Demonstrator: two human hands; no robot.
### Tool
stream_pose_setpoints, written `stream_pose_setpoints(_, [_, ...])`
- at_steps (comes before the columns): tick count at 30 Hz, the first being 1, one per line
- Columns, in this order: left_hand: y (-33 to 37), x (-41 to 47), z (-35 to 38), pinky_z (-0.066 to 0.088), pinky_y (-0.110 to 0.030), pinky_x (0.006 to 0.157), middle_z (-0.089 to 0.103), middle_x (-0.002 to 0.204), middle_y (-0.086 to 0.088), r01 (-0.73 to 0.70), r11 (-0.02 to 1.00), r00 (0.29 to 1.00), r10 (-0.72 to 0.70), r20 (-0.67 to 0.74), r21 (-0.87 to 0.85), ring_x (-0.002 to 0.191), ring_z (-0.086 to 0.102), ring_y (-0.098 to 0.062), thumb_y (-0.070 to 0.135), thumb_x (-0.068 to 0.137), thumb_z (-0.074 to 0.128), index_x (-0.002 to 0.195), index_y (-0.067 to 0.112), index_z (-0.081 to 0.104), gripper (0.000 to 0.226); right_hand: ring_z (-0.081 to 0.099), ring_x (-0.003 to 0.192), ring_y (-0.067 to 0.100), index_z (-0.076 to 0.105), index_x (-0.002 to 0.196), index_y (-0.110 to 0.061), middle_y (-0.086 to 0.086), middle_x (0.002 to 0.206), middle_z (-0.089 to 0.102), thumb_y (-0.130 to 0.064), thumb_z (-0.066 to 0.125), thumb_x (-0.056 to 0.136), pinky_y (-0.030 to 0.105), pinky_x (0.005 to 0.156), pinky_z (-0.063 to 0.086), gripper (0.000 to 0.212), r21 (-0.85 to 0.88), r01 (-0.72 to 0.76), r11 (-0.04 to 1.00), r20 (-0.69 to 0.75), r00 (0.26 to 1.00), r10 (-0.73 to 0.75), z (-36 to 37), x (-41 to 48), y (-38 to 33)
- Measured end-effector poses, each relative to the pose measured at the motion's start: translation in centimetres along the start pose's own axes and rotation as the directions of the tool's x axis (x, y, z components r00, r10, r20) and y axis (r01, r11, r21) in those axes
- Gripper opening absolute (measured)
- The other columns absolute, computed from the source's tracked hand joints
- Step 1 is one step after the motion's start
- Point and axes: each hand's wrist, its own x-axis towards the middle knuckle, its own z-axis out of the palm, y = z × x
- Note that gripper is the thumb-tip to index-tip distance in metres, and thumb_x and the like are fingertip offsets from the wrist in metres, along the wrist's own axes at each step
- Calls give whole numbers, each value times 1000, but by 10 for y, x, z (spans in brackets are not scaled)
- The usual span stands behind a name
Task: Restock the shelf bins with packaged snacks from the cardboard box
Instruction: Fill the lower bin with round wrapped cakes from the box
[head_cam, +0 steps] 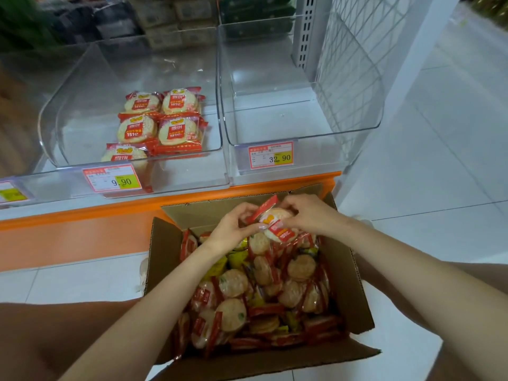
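Now both hands hold one snack packet over the far end of the cardboard box [354, 273].

Two hands meet above the box's far end: the left hand [233, 226] and right hand [308, 215] each pinch the same red-and-white packet [275, 224] with curled fingers, lifted just clear of the heap of packets [261, 292] filling the box, red ones with a few yellow, too many to count. Beyond the box, past an orange shelf edge [82, 213], stand two clear bins side by side. The left bin [82, 105] has five matching packets [160, 125] showing on top, in rows of two, two and one. The right bin [302, 119] sits straight beyond the box. Each bin carries one price tag [111, 178] on its front.
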Motion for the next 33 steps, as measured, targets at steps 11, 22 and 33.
stream_pose_setpoints(11, [-92, 7, 84, 46, -34, 91, 52, 133, -14, 218, 747, 886, -421, 195, 628, 116, 54, -31, 20, 92, 53, 147, 24, 23, 63, 49, 68, 5, 51, 90, -22, -11, 76, 50, -25, 70, 82, 18, 55, 35, 21, -77, 31, 997, -53, 998, -35, -15, 4, 11])
stream_pose_setpoints(22, [-128, -21, 73, 46, -34, 77, 59, 119, -15, 397, 722, 901, -425, -90, 566, 107, 58, -33, 27, 84, 65, 138, 11, 24, 70, 52, 78, 12, 57, 100, -17, -4, 89, 55, -26, 69, 83, 20, 59, 38, 22, -104, 38, 994, -15, 999, -39, -12, -1, 8])
stream_pose_setpoints(33, [-92, -39, 16, 46, -32, 71, 51, 105, -7, 231, 957, 972, -237, 8, 176, 90, 57, -21, -5, 84, 57, 97, 25, 41, 36, 55, 86, 16, 58, 111, -12, 3, 101, 59, -22, 68, 84, 27, 70, 44, 30, -115, 8, 993, 16, 1000, -6, -7, 0, 4])
